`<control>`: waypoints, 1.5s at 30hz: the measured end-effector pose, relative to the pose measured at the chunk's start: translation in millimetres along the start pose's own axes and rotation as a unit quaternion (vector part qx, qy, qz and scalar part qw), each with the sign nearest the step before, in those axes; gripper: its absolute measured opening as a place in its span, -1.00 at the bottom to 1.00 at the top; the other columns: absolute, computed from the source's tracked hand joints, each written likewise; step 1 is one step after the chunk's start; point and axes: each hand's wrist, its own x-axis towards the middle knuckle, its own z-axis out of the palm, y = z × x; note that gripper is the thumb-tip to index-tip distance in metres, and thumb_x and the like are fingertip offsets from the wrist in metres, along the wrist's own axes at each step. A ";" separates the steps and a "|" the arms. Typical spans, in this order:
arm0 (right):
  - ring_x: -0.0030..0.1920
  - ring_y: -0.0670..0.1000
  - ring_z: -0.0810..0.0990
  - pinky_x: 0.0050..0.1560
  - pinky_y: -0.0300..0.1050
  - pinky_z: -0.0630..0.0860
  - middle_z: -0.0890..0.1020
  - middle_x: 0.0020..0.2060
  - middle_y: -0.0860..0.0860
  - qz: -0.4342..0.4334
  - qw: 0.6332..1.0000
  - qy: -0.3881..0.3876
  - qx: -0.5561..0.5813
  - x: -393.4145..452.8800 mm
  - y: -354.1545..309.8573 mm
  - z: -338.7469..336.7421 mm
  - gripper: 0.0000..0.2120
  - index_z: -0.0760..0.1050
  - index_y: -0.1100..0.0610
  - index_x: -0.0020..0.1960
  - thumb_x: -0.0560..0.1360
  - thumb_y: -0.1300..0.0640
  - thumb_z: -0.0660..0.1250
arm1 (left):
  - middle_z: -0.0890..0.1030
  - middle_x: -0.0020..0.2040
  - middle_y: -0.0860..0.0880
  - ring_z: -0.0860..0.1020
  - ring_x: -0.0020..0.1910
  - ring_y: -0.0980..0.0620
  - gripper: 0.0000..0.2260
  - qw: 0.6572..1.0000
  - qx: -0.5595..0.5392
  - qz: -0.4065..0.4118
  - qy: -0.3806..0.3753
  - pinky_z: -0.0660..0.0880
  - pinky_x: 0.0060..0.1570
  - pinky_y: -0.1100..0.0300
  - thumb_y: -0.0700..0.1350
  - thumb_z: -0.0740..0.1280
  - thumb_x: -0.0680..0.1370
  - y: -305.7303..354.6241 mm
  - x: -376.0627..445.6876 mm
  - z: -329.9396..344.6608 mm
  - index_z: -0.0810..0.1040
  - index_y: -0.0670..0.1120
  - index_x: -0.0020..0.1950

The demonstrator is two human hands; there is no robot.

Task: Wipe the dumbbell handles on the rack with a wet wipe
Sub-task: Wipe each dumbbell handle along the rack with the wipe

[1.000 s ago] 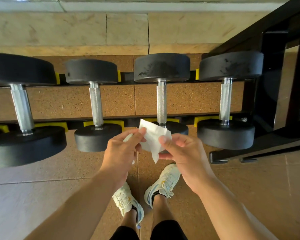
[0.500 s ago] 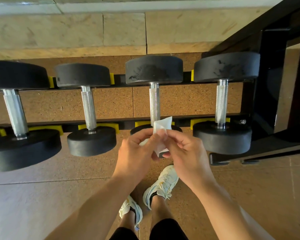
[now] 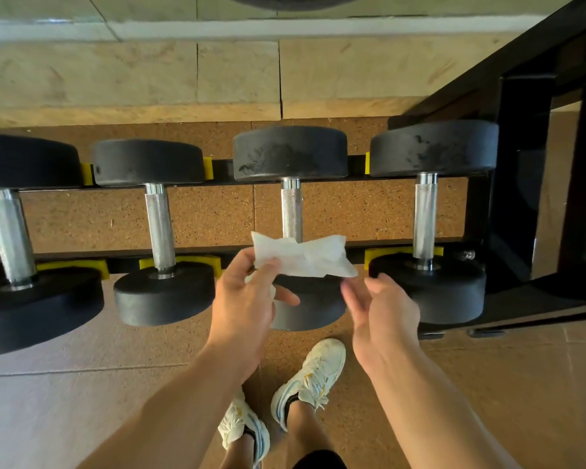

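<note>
Rack (image 3: pixel 237 252) of black rails with yellow cradles carries four dumbbells side by side, steel handles running front to back. Third dumbbell (image 3: pixel 291 157) sits behind the hands, its handle (image 3: pixel 291 211) bare. Left hand (image 3: pixel 247 309) pinches the wet wipe (image 3: pixel 301 257) by its left end, holding it spread just above that dumbbell's near head. Right hand (image 3: pixel 383 309) hangs beside the wipe's right corner, fingers (image 3: pixel 352 292) loosely apart, holding nothing.

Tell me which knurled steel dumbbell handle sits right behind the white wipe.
The third knurled steel handle from the left: the white wet wipe, pinched by the left hand, covers its near end; the others stand unobstructed.
</note>
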 end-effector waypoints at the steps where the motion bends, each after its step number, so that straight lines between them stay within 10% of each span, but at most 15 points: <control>1: 0.25 0.01 0.55 0.28 -0.05 0.45 0.51 0.31 0.03 -0.049 0.995 0.035 -0.081 -0.9 -1.7 4.2 -0.52 0.31 0.03 0.50 0.62 0.28 0.24 | 0.69 -0.21 -0.01 0.52 -0.38 0.00 -0.84 0.999 0.023 0.023 -0.007 0.27 -0.37 0.17 -0.11 0.29 0.63 2.1 1.6 1.5 0.63 0.13 0.05; 5: 0.15 -0.26 0.52 0.15 -0.21 0.44 0.59 0.12 -0.28 -0.255 0.922 -0.030 -0.289 -9.0 -2.9 19.1 -0.78 0.49 -0.21 0.25 0.61 -0.05 0.30 | 0.68 -0.15 -0.08 0.51 -0.52 0.13 -0.80 0.992 0.084 0.083 -0.041 0.33 -0.49 0.39 -0.15 0.28 0.64 13.3 5.6 6.4 0.61 0.09 0.15; 10: 0.16 -0.14 0.59 0.31 -0.03 0.42 0.70 0.00 -0.19 -0.075 0.900 -0.237 -0.358 1.6 -7.3 37.4 -0.58 0.66 -0.26 -0.06 0.33 -0.51 0.28 | 0.63 -0.25 -0.09 0.48 -0.54 0.12 -0.79 0.991 0.022 0.070 -0.112 0.33 -0.49 0.40 -0.20 0.24 0.65 22.7 3.3 2.4 0.63 0.02 0.15; 14: 0.01 0.03 0.69 0.00 -0.05 0.61 0.72 -0.03 0.07 0.055 0.908 -0.316 -0.271 4.1 -20.5 45.7 -0.71 0.59 0.14 0.13 0.57 -0.06 0.33 | 0.63 -0.31 -0.07 0.53 -0.46 0.11 -0.78 0.991 0.018 0.058 -0.121 0.37 -0.44 0.42 -0.16 0.23 0.66 19.5 4.0 -0.4 0.62 0.03 0.20; 19: -0.04 -0.02 0.63 -0.16 -0.17 0.58 0.60 -0.14 -0.13 -0.177 0.956 -0.028 -0.233 23.5 -8.9 65.6 -0.90 0.50 -0.10 -0.04 0.64 -0.04 0.26 | 0.68 -0.16 0.10 0.61 -0.32 0.12 -0.86 0.982 0.079 0.069 0.158 0.47 -0.32 0.35 -0.04 0.28 0.64 -0.9 18.6 -2.9 0.55 0.18 0.14; 23: -0.12 -0.09 0.63 -0.26 -0.29 0.48 0.65 -0.08 -0.07 -0.295 0.872 -0.057 -0.386 50.3 12.9 99.6 -0.76 0.58 0.04 0.14 0.67 0.00 0.17 | 0.57 -0.13 0.12 0.50 -0.19 0.18 -0.88 0.965 0.156 0.011 0.209 0.37 -0.24 0.15 0.06 0.26 0.63 -25.9 40.9 -2.5 0.55 0.09 0.08; 30: 0.39 0.08 0.49 0.28 -0.02 0.51 0.47 0.43 0.07 -0.511 0.652 -0.099 -0.551 63.7 39.0 90.1 -0.53 0.30 0.11 0.54 0.64 0.17 0.24 | 0.56 -0.21 0.01 0.50 -0.17 -0.08 -0.75 0.927 0.202 0.039 0.314 0.35 -0.13 0.09 0.03 0.12 0.65 -56.8 71.4 10.5 0.52 0.00 -0.09; 37: 0.60 0.11 0.05 0.59 0.05 0.03 0.27 0.55 0.11 -0.604 0.172 -0.205 -0.751 80.3 8.1 80.0 -0.51 0.32 0.22 0.51 0.58 0.22 0.13 | 0.56 -0.22 -0.01 0.51 -0.18 -0.08 -0.80 0.929 0.183 0.054 0.317 0.37 -0.12 0.09 -0.04 0.12 0.61 -60.8 72.2 11.1 0.51 0.00 -0.11; 42: 0.17 0.07 0.52 0.33 0.05 0.41 0.66 -0.01 0.03 -0.563 0.066 -0.297 -0.769 77.7 -4.9 99.6 -0.62 0.62 0.07 0.03 0.56 0.11 0.02 | 0.58 -0.20 -0.03 0.51 -0.15 -0.12 -0.80 0.931 0.177 0.044 0.315 0.38 -0.10 0.05 -0.04 0.12 0.60 -60.8 74.0 9.9 0.50 0.00 -0.12; 45: -0.03 -0.01 0.59 0.02 -0.01 0.57 0.63 -0.11 -0.04 -0.458 0.139 -0.379 -0.792 66.9 -3.4 74.0 -0.58 0.61 0.01 0.03 0.57 -0.02 -0.03 | 0.59 -0.19 -0.07 0.50 -0.16 -0.14 -0.76 0.931 0.172 0.059 0.316 0.35 -0.13 0.05 -0.04 0.11 0.62 -63.6 74.3 9.2 0.52 -0.04 -0.11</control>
